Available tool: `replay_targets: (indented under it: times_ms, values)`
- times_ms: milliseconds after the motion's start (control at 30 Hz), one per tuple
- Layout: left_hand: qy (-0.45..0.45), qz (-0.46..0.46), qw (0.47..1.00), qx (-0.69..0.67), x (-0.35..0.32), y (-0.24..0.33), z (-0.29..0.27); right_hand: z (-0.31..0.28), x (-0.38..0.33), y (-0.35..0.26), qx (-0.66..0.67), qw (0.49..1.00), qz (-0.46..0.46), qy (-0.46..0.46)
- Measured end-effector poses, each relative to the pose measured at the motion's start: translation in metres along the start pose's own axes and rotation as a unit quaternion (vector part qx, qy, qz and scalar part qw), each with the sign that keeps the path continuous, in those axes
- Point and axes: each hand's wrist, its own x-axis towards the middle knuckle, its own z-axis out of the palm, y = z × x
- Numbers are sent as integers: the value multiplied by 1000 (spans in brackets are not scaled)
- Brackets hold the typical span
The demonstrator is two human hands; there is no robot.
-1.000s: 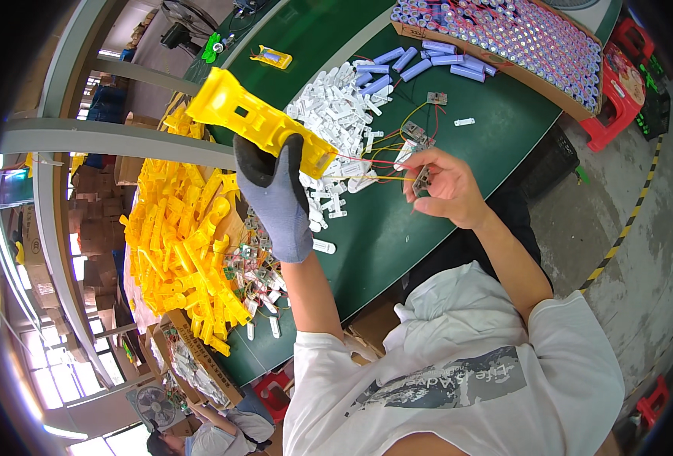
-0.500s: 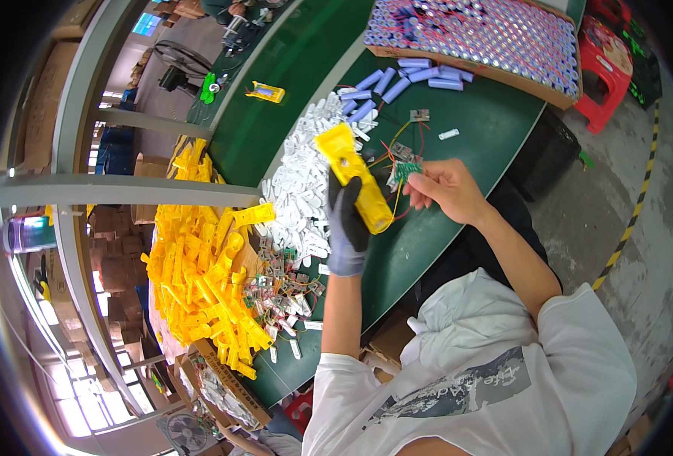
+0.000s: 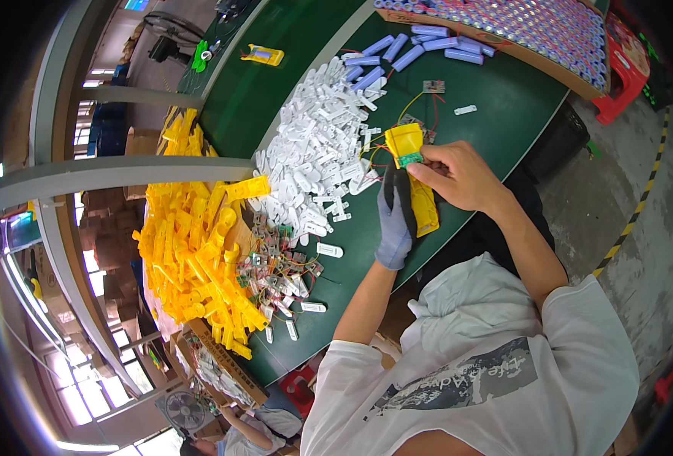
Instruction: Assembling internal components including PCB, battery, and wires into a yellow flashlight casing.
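Observation:
My left hand [image 3: 397,220], in a grey and black glove, grips a long yellow plastic casing [image 3: 425,211] above the green table. My bare right hand [image 3: 462,176] pinches a small green circuit board [image 3: 409,160] against the casing's upper part. Thin red and yellow wires [image 3: 378,152] trail off to the left of the casing. Just beyond it lies another small board [image 3: 433,87] with wires on the table. A single white plastic piece [image 3: 465,110] rests to the right of that board.
Left of my hands spreads a heap of white plastic pieces [image 3: 306,152], beside wired boards [image 3: 276,266] and piled yellow casings [image 3: 192,258]. Loose purple battery cells [image 3: 409,58] lie before a carton of cells [image 3: 504,42]. A metal frame bar [image 3: 123,175] crosses the left side.
The casing has shifted right and turned in my left hand. My right hand has brought the green board from beside the casing onto its upper part.

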Motion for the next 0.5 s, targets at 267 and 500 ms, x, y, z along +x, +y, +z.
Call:
replay_targets:
  times_ms: [267, 500]
  values:
    - [6, -45, 997, -59, -9, 20, 12, 1, -2, 1, 45, 999, 24, -5]
    - [28, -42, 997, -64, -5, 13, 6, 9, 0, 3, -98, 991, -67, 65]
